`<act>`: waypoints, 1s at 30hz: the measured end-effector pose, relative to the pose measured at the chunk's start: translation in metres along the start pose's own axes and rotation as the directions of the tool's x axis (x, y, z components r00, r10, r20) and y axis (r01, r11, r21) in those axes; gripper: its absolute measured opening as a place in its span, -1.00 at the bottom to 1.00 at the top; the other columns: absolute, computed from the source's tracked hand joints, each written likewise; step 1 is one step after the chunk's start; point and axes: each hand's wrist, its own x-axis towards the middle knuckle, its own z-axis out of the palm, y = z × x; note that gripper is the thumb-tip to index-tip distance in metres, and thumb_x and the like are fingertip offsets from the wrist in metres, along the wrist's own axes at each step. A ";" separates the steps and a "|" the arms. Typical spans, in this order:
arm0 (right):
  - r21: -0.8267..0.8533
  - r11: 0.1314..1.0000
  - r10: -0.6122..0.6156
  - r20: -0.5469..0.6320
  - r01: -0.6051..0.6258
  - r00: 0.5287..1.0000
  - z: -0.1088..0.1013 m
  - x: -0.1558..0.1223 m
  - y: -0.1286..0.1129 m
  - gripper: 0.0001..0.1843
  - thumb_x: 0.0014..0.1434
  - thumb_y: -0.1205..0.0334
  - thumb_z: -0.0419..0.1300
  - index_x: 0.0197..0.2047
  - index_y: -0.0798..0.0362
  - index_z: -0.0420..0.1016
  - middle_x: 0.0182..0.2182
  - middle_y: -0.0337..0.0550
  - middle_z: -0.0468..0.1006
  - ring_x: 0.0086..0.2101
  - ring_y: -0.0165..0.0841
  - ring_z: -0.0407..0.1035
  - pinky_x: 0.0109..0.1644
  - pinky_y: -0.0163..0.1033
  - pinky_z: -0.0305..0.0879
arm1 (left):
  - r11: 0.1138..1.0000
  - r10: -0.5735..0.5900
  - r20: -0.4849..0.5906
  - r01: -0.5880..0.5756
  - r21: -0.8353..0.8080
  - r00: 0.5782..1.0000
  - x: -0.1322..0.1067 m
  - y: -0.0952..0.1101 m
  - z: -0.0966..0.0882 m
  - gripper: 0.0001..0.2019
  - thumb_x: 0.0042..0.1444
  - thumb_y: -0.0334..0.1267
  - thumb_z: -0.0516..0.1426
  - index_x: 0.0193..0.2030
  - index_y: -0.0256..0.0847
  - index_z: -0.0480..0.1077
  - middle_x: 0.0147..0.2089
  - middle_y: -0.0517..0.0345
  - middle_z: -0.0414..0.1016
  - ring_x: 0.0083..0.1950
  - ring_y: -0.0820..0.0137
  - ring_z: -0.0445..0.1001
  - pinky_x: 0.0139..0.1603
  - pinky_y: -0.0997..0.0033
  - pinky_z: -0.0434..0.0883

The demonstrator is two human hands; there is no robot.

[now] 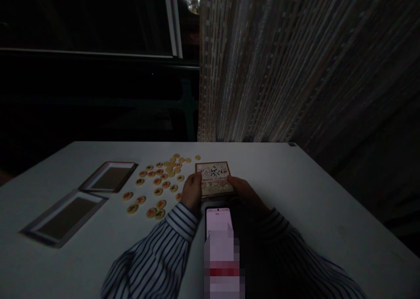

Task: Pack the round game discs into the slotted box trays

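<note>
We have the printed box (215, 185) between both hands, over the table (302, 203), just beyond the phone (218, 220) and right of the round pieces (158, 192). Our left hand (191, 192) closes partway on its left edge, thumb on the cover; our right hand (246, 193) pinches the right edge likewise. We judge it light and stiff, perhaps slick on top, with corners that could dent, so its side edges suit our grip. Its lettering reads upright toward us; foreshortened, its long axis stays unclear.
</note>
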 end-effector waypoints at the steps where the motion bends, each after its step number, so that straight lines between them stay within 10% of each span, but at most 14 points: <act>1: -0.022 1.000 -0.001 0.012 0.001 1.000 0.001 -0.001 0.001 -0.66 0.07 0.04 0.11 -0.25 0.15 0.48 -0.40 -0.10 0.57 -0.51 -0.38 0.42 -0.44 -0.29 0.35 | 1.000 -0.017 -0.029 0.017 0.007 0.999 0.002 0.001 -0.002 -0.70 -0.05 -0.09 0.12 -0.30 -0.31 0.40 -0.35 -0.01 0.53 -0.21 0.24 0.49 -0.19 0.29 0.38; 17: -0.034 0.999 0.024 -0.047 -0.026 0.999 -0.005 -0.001 0.005 -0.65 0.06 0.09 0.13 -0.11 0.09 0.37 -0.38 -0.13 0.56 -0.62 -0.47 0.37 -0.61 -0.41 0.24 | 0.937 -0.221 0.090 0.237 -0.256 0.971 -0.003 0.024 0.002 -0.78 0.12 -0.30 0.01 -0.24 -0.37 0.43 -0.40 0.00 0.56 -0.37 0.35 0.54 -0.32 0.41 0.47; 30: -0.036 0.999 -0.021 -0.127 0.017 0.992 -0.017 -0.004 -0.015 -0.69 0.04 0.08 0.13 -0.24 0.14 0.46 -0.32 -0.09 0.56 -0.43 -0.40 0.42 -0.55 -0.42 0.26 | 0.953 -0.156 0.224 0.206 -0.223 0.962 -0.012 0.033 0.007 -0.78 0.09 -0.36 0.09 -0.14 -0.42 0.40 -0.31 -0.09 0.56 -0.34 0.35 0.55 -0.29 0.40 0.50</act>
